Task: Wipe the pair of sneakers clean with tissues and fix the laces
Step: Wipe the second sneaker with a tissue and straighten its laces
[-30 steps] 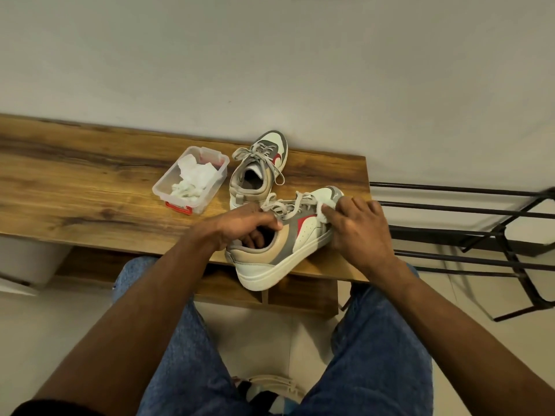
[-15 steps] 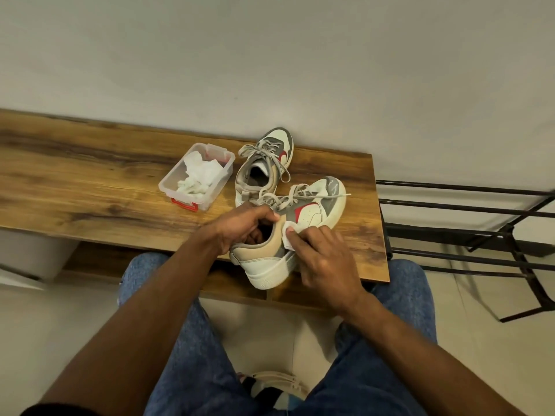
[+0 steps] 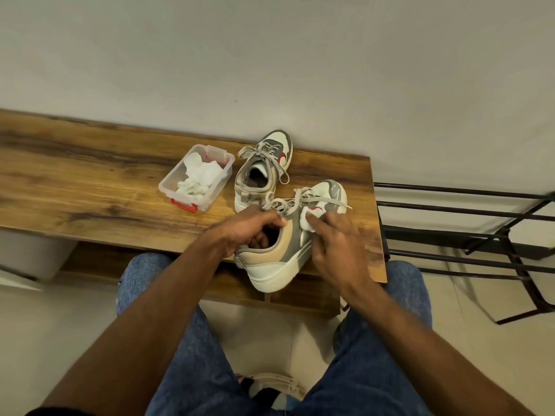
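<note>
- The near sneaker (image 3: 279,250), beige, grey and white with a red mark on its side, lies at the front right part of the wooden counter (image 3: 90,190), heel toward the person and overhanging the front edge, toe pointing away to the right.
- A small white tissue (image 3: 307,221) is pressed against the sneaker's grey side panel, just below the loose grey laces (image 3: 295,202).
- The right hand (image 3: 336,250) holds that tissue against the shoe; its fingers (image 3: 315,225) are bent over the wad, pinning it to the panel.
- The left hand (image 3: 244,229) grips the shoe's collar, thumb lying over the top edge near the laces, the other fingers curled down inside the opening.
- The second sneaker (image 3: 264,172) stands just behind the first, nearer the wall, toe pointing away, its laces tied loosely and trailing to the right.
- Left of that shoe sits a clear plastic box (image 3: 180,187) with red clips, holding crumpled white tissues (image 3: 199,180).
- A pale wall (image 3: 270,61) rises directly behind the counter.
- A black metal rack (image 3: 468,232) stands on the floor to the right of the counter.
- The person's legs, in blue jeans (image 3: 192,340), fill the foreground below the counter's edge.
</note>
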